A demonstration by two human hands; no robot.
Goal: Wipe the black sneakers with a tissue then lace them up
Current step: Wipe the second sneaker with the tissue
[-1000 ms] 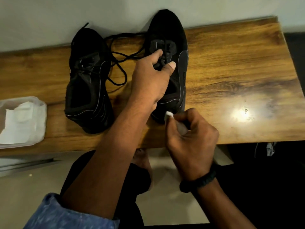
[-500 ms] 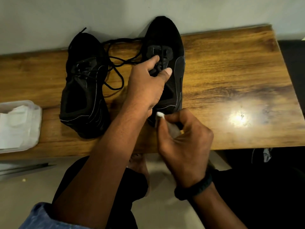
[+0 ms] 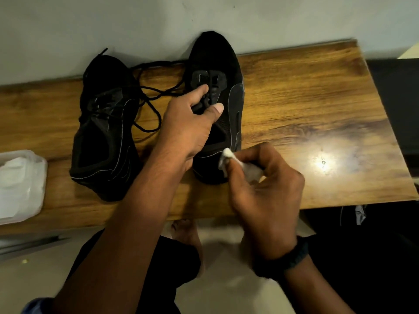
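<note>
White tissue (image 3: 251,172) pinched in curled right hand (image 3: 269,196), pressed against heel of shoe (image 3: 215,55) on wooden table (image 3: 306,98). Left hand (image 3: 188,128) clamped round that shoe at the tongue. Second shoe (image 3: 102,143) just left, loose laces (image 3: 158,95) between, toes at wall (image 3: 294,19).

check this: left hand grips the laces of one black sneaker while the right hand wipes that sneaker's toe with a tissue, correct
Not the toe. In the head view the right hand presses the tissue against the black sneaker at its heel end, on its side; the toe points away toward the wall. The left hand does grip its laces.
</note>
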